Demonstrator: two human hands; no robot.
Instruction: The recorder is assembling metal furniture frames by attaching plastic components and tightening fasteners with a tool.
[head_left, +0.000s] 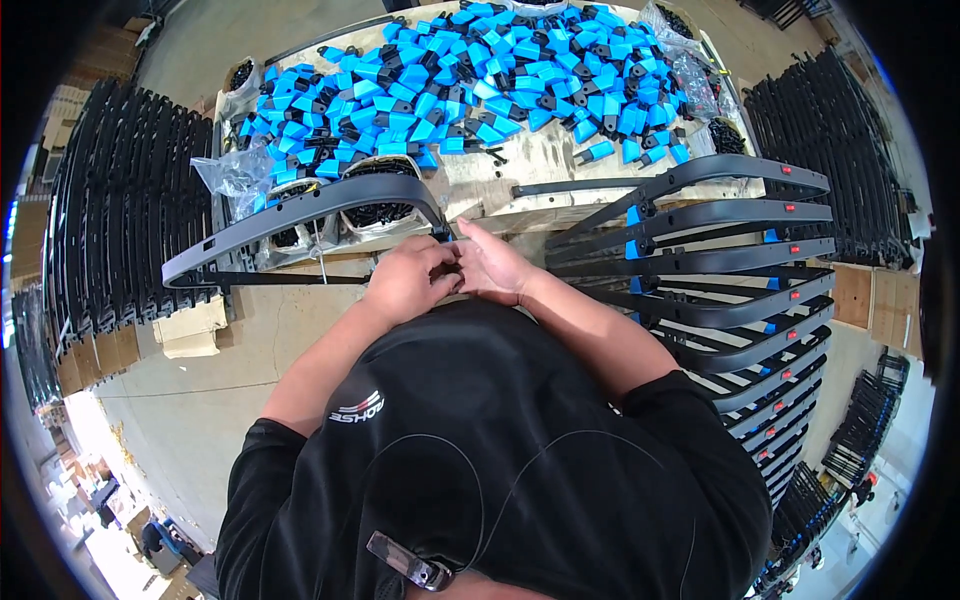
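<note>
My two hands meet in front of my chest, at the near end of a black metal frame (310, 200). My left hand (400, 278) is closed, its fingers curled into a pinch over my right palm; what they hold, if anything, is hidden. My right hand (495, 268) is turned palm up and stays open, thumb apart, with its fingers partly covered by the left. The curved frame arches leftward from beside my hands, over the table's front edge. A bit of blue shows at its end by my fingers.
Many blue-and-black plastic pieces (420, 90) lie heaped on the worktable (470, 185). Bags of small black parts (378, 213) line its front edge. At right stands a tall stack of black curved frames (730, 265); more frames (120, 200) stand at left. Cardboard (190, 325) lies on the floor.
</note>
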